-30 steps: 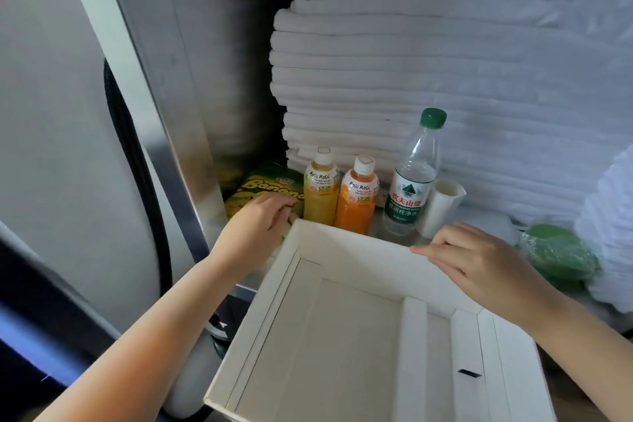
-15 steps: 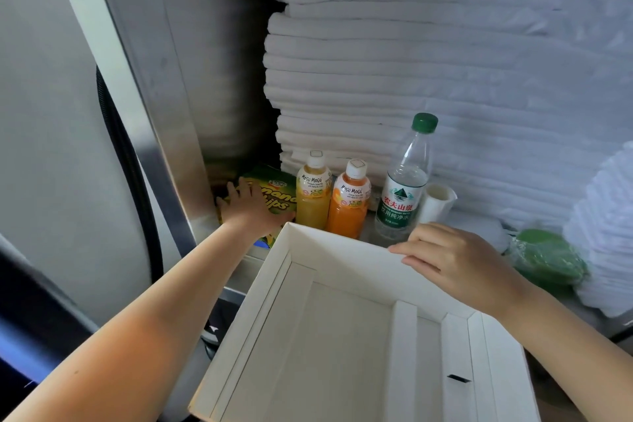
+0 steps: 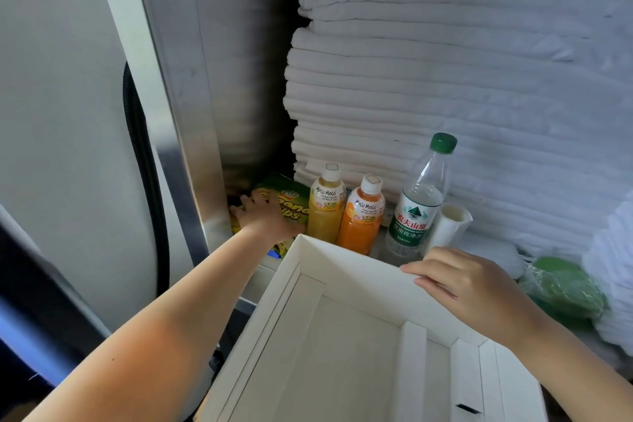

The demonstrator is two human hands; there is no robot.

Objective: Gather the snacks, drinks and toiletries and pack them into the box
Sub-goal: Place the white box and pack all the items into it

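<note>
Step judged in hand is the first pick: the yellow-green banana chips packet [image 3: 291,204], lying at the far left of the counter [image 3: 381,245] just beside the yellow juice bottle [image 3: 325,212], is covered by the left hand [image 3: 263,216], whose fingers are spread flat and not closed round it. The white cardboard box [image 3: 342,259], nothing seen inside, is held at its far rim by the right hand [image 3: 469,288], fingers bent over the edge. Next, a grip on the packet's edge is called for, then a lift clear of the bottle and over the rim.
</note>
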